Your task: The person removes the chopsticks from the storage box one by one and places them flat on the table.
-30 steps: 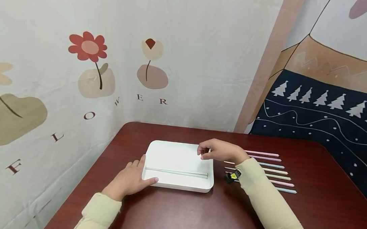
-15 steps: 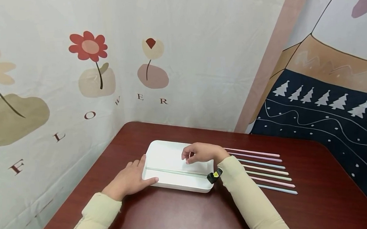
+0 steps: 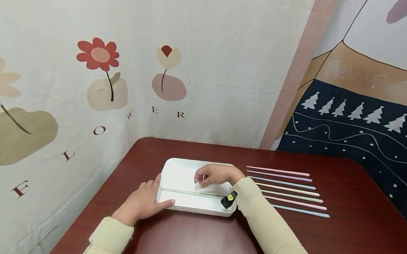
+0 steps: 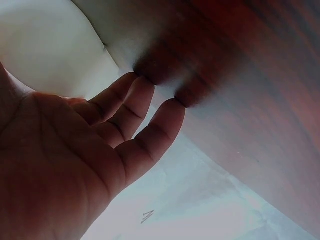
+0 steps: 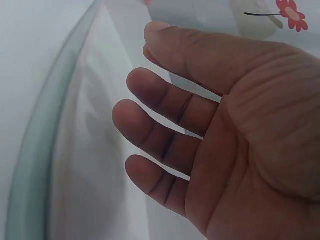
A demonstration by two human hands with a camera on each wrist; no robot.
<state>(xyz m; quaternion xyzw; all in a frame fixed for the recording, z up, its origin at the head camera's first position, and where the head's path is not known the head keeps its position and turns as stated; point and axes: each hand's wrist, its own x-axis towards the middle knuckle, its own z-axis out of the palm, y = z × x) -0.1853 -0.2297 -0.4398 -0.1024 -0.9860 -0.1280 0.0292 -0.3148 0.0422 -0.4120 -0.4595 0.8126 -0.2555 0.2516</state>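
In the head view, a white rectangular tray lies on the table with a thin, pale green, straw-like stick lengthwise inside it. My left hand rests against the tray's left end, thumb at the near rim and fingers along the side. Over the middle of the tray is my right hand, fingers loosely bent. The right wrist view shows nothing between its fingertips, with the green stick off to one side. Whether the right fingers touch the tray floor, I cannot tell.
Right of the tray, several similar pastel sticks lie side by side on the dark red table, in pink, purple, blue, yellow and green. A flower-printed cloth hangs behind. A small black device sits on the right wrist.
My right hand has moved left and slightly nearer, from the tray's right end to over its middle, uncovering more of the pastel sticks. My left hand keeps its place.
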